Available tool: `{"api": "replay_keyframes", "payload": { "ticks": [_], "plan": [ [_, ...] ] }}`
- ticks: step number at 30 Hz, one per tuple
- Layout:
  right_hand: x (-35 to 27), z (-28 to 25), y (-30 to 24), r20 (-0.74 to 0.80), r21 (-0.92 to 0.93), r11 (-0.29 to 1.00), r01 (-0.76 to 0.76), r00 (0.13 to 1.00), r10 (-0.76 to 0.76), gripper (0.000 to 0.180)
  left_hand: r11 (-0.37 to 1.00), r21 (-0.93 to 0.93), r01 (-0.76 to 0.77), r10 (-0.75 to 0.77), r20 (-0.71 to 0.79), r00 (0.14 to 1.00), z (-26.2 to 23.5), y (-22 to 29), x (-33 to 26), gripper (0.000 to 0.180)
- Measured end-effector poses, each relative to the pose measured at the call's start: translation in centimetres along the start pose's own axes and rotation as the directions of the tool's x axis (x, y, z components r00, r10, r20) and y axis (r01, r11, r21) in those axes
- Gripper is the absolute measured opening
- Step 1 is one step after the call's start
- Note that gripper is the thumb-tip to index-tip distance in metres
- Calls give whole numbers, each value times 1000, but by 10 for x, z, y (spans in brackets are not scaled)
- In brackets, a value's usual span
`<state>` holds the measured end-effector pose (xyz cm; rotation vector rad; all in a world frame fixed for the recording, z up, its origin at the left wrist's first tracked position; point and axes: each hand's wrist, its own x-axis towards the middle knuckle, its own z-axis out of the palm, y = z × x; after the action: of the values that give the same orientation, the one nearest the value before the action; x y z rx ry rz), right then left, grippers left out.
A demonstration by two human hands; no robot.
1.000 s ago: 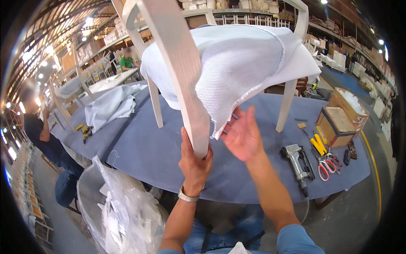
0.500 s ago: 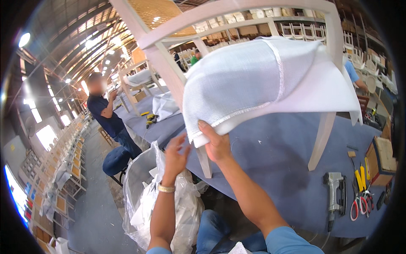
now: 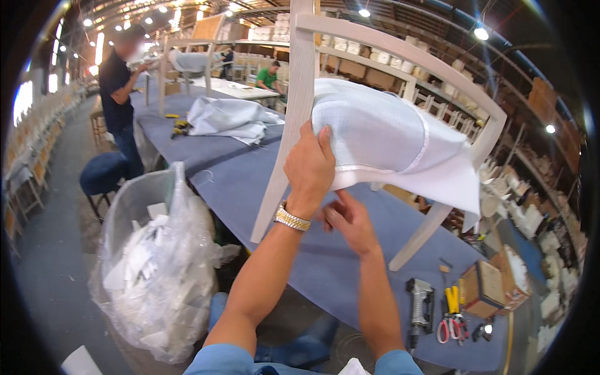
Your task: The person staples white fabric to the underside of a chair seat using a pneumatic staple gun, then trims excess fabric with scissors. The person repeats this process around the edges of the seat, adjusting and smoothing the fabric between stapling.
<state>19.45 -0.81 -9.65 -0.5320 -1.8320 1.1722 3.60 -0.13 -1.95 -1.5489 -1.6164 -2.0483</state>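
Note:
A pale wooden chair stands on the blue-covered worktable, light grey woven fabric draped over its seat. White lining shows below the fabric's sewn band and hangs down on the right. At the seat's left corner, beside the chair post, my left hand grips the fabric, thumb on top; its other fingers are partly hidden. Under the seat's front edge is my right hand, fingers bent and apart, one fingertip close to the lining. I see nothing held in it.
A staple gun, yellow-handled tools and red-handled scissors lie at the right near a box. A clear bag of white scraps stands at left. Further back are crumpled fabric, a drill and co-workers.
My left hand has gone from free to gripping the fabric at the seat corner. My right hand has let go of that corner and dropped beneath the edge. The view has swung right.

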Motion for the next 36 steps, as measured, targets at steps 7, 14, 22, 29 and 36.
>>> {"api": "replay_keyframes", "payload": {
  "ticks": [7,14,22,29,36],
  "plan": [
    [0,-29,-153,-179,-509,813,281,890,-420,26,872,-489,0,-19,-33,999,-3,4,0,41],
    [157,-17,-182,415,-907,-60,416,865,-281,60,469,-877,107,-26,108,994,7,-12,3,38],
    [202,-1,-144,255,-967,9,255,967,-20,93,1,-937,349,-26,349,937,17,-33,-7,40],
    [193,17,-134,152,-988,-49,147,978,-143,87,465,-862,203,51,255,966,23,-64,-6,36],
    [182,23,-125,115,-989,-119,90,969,-217,77,781,-624,20,143,210,967,10,-71,2,26]
  ]
}}
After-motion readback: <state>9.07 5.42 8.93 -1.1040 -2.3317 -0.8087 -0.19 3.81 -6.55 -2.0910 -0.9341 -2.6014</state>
